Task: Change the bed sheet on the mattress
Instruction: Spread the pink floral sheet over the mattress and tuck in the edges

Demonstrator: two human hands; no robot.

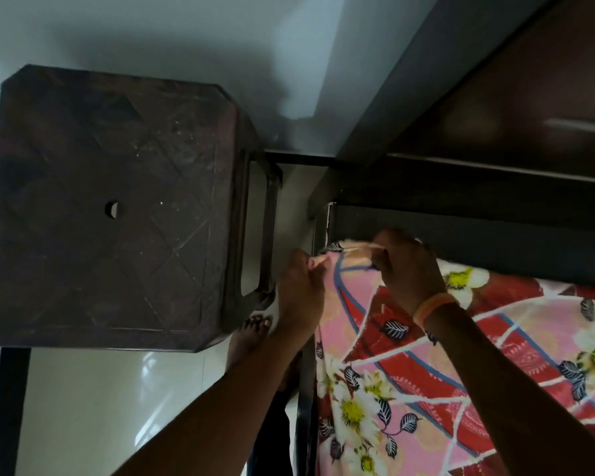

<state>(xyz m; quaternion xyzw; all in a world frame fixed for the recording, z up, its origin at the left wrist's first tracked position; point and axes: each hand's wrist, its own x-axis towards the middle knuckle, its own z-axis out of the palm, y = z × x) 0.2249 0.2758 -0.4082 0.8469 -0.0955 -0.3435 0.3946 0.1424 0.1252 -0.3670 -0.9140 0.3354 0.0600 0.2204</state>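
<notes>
Both forearms reach to the bed's corner, where the left hand point(301, 290) and right hand point(407, 269) each pinch the floral bed sheet point(426, 372) at its corner, the sheet spreading back beneath the right arm, the headboard point(478, 235) just beyond.

A red, pink and white floral bed sheet point(443, 365) covers the dark-framed bed point(461, 235); a brown plastic stool point(110, 207) stands on the glossy floor point(117, 407) beside it.

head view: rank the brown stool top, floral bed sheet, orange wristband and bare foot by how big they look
1. brown stool top
2. floral bed sheet, close behind and cut off by the frame, so unsure
3. bare foot, partly hidden
4. orange wristband
</notes>
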